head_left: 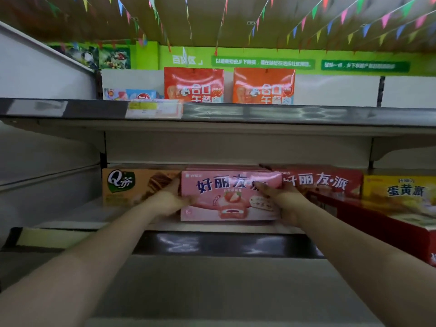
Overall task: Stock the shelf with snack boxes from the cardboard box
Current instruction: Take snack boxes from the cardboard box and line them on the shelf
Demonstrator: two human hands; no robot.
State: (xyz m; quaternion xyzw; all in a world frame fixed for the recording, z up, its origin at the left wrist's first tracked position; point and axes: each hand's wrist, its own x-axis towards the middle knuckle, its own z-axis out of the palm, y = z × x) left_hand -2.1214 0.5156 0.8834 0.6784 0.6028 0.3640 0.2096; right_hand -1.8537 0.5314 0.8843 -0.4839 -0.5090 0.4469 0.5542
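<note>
Our left hand [168, 201] and right hand [286, 204] squeeze the pink box [230, 197]; pushing crooked could bump the orange box [132, 187].

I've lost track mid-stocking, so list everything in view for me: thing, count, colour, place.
pink box: 1, pink, middle shelf, centre, held at both ends
orange box: 1, orange, left of the pink box
red box: 1, red, right of the pink box
yellow box: 1, yellow, far right
orange packs: 2, orange-red, top shelf
price tag: 1, yellow and white, top shelf edge
left hand: at the pink box's left end
right hand: at its right end
</note>
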